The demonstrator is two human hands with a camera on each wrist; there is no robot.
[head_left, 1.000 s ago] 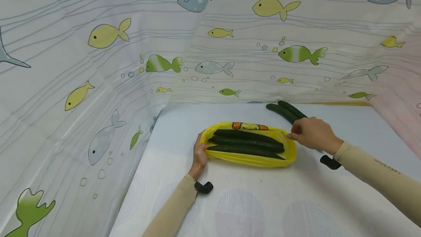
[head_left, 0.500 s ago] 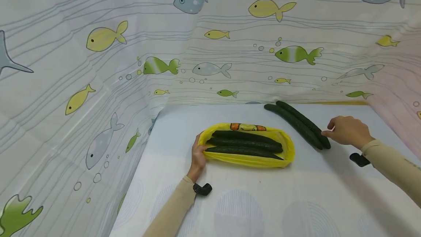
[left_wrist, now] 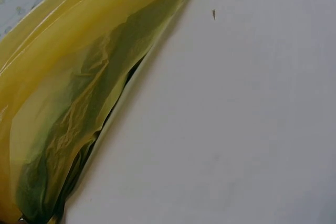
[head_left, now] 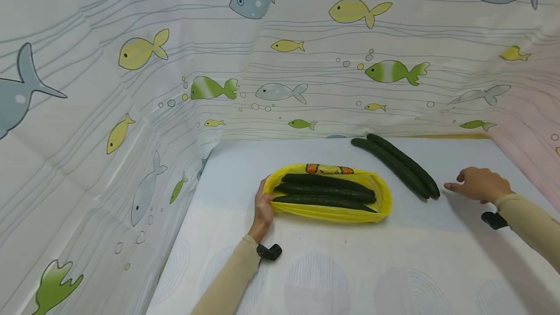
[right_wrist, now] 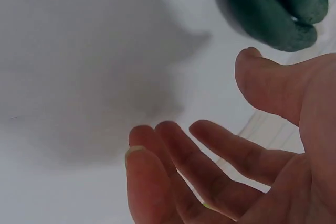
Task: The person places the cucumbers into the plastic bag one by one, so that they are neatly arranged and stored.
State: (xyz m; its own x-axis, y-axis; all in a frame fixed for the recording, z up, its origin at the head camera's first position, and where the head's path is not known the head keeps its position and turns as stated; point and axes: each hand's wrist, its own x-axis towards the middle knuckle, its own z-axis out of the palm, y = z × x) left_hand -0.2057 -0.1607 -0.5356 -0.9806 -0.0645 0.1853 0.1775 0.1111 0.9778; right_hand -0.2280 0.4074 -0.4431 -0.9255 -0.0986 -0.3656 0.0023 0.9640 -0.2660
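A yellow plastic bag [head_left: 337, 216] lies on its side along the table, its mouth spread wide. Inside it several dark green cucumbers [head_left: 328, 191] lie side by side. My left hand [head_left: 264, 212] grips the bag's left end, thumb over the rim; the other fingers are hidden behind the bag. In the left wrist view the thin yellow bag [left_wrist: 79, 103] shows green through its side, but no hand appears. Two more cucumbers [head_left: 398, 166] lie together at the back right. Just right of their near ends hovers my right hand [head_left: 480, 186], loosely bent and holding nothing.
A white table [head_left: 341, 266] with pale printed circles carries everything. Fish-patterned sheeting [head_left: 280, 62] hangs behind and on the left, with a pinkish sheet at the right. Black wrist cameras sit on the left wrist [head_left: 269, 252] and right wrist [head_left: 494, 220].
My right hand has let go of the bag's right rim and moved right, past the two loose cucumbers. The left hand keeps its grip, and the bag stays in place.
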